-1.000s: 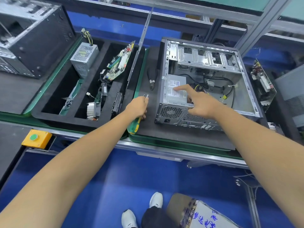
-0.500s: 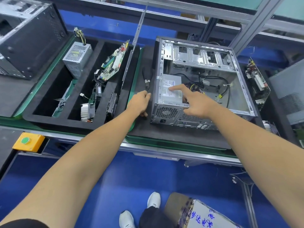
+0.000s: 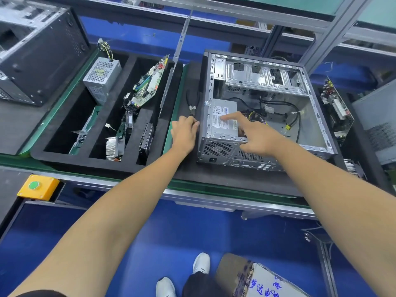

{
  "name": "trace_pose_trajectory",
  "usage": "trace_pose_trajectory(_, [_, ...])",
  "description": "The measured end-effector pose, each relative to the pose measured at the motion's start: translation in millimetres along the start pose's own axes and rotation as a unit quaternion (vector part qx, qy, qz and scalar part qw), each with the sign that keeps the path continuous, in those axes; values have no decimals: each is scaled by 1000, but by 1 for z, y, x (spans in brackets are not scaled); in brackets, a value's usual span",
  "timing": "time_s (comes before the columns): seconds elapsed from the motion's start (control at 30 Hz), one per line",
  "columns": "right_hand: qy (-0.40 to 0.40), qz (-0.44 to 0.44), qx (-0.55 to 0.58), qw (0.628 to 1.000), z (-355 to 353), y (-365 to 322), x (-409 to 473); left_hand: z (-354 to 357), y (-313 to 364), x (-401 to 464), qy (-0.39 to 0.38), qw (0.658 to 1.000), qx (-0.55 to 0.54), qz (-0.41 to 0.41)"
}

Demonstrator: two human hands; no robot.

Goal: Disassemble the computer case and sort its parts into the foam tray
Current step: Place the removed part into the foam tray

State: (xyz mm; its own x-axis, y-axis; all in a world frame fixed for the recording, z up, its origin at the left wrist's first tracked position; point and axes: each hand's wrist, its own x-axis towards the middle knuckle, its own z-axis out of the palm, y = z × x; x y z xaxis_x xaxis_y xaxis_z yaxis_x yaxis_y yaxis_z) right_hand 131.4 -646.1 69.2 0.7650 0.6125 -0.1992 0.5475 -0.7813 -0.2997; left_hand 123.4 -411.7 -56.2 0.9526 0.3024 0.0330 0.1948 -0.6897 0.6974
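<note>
**Head view: both hands at the open computer case**

The head camera looks down on a workbench with a dark mat. The computer case lies on its side at the right of the bench, side panel off, its inside showing. Left of it sits the black foam tray, split into long compartments.

Inside the case, the grey power supply sits in the near-left corner, with black cables looping beside it. In the tray, another power supply stands in the far-left compartment, a circuit board leans in the middle one, and a finned heat sink lies at its near end. A black drive stands on edge in the narrow right compartment.

The right hand rests on the case's near edge, its forefinger stretched out and touching the power supply's label, the other fingers curled under and holding nothing. The left hand lies just beside the case's left wall, fingers loosely bent against the mat; I cannot tell whether it holds anything. Pliers lie on the mat just beyond it.
</note>
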Motion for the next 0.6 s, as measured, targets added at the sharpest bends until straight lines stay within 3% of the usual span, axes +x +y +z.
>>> trace_pose_trajectory(0.1, [0, 0, -1, 1000, 0, 0, 0, 3, -4, 0, 16, 999, 32, -22])
trace_pose_trajectory(0.27, [1, 0, -3, 1000, 0, 0, 0, -9, -27, 3, 64, 995, 74, 23])
trace_pose_trajectory(0.43, [2, -3, -4, 1000, 0, 1, 1, -10, -43, 8, -53, 995, 72, 34])
trace_pose_trajectory(0.6, [5, -7, -8, 1000, 0, 1, 0, -18, -39, 11, -81, 997, 2, 18])
